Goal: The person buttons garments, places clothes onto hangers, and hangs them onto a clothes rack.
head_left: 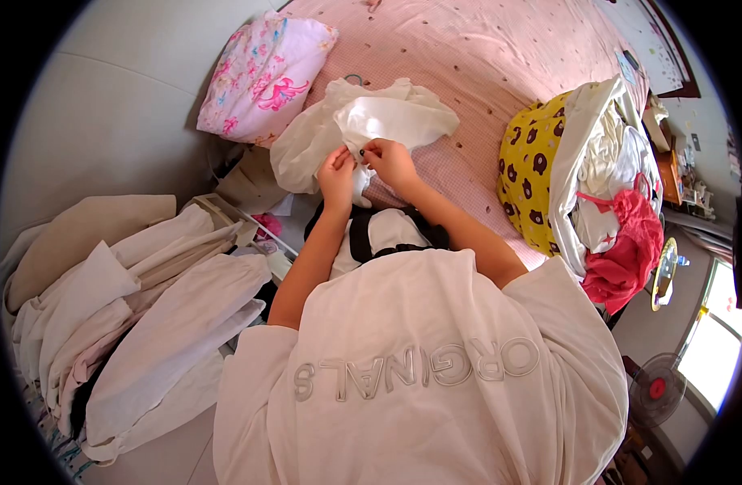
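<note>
Garment [379, 121]: white, thin and soft-looking; spread in loose folds on the near edge of the bed [468, 48], in front of the person, with a brighter, smoother panel raised in the middle.
Hook [353, 79]: thin, curved and bluish-green; seen at the garment's far edge.
Left hand [336, 175]: fingertips brought together, with the near part of the garment pinched between them.
Right hand [393, 164]: fingers curled and closed on the garment, just beside the left hand; a small dark spot is seen at the fingertips.
Bed cover: pink, finely checked, dotted with small dark motifs and lightly wrinkled.
Pillow [266, 77]: plump, white and pink, with bright pink figures; placed to the left of the garment.
Basket [533, 166]: rounded, yellow with brown bear shapes and a white lining; filled with pale cloth.
Red cloth [626, 250]: crumpled, with thin straps; draped over the basket's rim.
Clothes pile [157, 323]: white, beige and pale pink layers, laid long and flat at the left.
Shirt [436, 428]: off-white, with raised, outlined, glossy letters; worn by the person.
</note>
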`<action>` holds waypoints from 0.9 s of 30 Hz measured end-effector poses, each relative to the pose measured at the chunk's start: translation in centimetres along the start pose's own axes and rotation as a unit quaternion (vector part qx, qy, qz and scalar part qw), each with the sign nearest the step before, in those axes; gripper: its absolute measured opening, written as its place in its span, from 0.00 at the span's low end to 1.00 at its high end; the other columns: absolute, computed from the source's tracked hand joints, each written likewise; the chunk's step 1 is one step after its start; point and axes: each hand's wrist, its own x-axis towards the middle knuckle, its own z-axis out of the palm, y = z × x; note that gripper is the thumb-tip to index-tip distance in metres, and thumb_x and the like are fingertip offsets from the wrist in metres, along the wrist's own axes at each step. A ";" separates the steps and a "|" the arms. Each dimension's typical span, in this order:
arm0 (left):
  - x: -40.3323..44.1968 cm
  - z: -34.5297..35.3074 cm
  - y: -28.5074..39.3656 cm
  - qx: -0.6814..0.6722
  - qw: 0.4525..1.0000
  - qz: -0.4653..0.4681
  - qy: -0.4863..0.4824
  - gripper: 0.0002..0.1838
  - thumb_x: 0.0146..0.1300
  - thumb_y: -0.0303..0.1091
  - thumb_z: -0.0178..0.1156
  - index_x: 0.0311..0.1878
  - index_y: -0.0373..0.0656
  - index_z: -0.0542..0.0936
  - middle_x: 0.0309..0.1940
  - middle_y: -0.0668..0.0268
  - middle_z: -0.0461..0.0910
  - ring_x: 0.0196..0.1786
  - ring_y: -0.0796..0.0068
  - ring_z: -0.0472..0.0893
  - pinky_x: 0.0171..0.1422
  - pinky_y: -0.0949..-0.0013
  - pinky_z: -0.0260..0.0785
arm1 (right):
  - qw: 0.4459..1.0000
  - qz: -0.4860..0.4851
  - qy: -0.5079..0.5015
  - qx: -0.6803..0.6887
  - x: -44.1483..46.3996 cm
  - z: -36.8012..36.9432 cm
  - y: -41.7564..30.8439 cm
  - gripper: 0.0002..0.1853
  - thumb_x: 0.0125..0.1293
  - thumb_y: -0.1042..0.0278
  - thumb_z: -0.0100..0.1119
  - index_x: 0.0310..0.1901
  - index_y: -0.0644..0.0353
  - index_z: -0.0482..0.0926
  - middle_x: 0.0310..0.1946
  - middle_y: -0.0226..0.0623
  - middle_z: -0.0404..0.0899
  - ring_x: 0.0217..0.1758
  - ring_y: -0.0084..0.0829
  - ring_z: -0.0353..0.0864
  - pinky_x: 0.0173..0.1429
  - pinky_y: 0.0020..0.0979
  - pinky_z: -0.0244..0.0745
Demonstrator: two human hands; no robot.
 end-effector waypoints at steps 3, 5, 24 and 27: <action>-0.3 0.2 0.5 -0.010 1.000 -0.013 -0.004 0.15 0.59 0.22 0.52 0.50 0.29 0.71 0.43 0.57 0.77 0.42 0.73 0.79 0.45 0.75 0.72 | 1.000 -0.022 -0.001 -0.018 -0.1 0.0 -0.1 0.08 0.55 0.75 0.53 0.35 0.70 0.76 0.24 0.40 0.80 0.24 0.26 0.79 0.31 0.25 0.74; -0.4 0.2 0.6 -0.011 1.000 -0.020 -0.007 0.15 0.59 0.23 0.53 0.50 0.29 0.71 0.43 0.58 0.78 0.41 0.73 0.79 0.44 0.75 0.73 | 0.999 -0.031 0.006 -0.037 0.1 0.1 0.4 0.09 0.55 0.75 0.53 0.35 0.70 0.76 0.24 0.39 0.80 0.24 0.26 0.79 0.31 0.25 0.74; -1.0 0.5 1.1 0.211 0.962 0.171 -0.027 0.12 0.57 0.21 0.54 0.45 0.33 0.75 0.38 0.58 0.80 0.42 0.73 0.80 0.46 0.74 0.71 | 1.000 -0.004 0.008 0.020 -0.3 0.1 0.6 0.09 0.56 0.74 0.53 0.35 0.71 0.77 0.24 0.39 0.80 0.24 0.24 0.79 0.31 0.24 0.74; -0.9 0.4 1.4 0.244 0.948 0.203 -0.038 0.11 0.55 0.20 0.55 0.43 0.35 0.76 0.37 0.58 0.80 0.40 0.72 0.81 0.45 0.73 0.71 | 0.999 -0.002 -0.005 0.043 -0.4 -0.1 0.4 0.09 0.57 0.74 0.53 0.35 0.71 0.77 0.24 0.39 0.80 0.24 0.23 0.78 0.30 0.24 0.74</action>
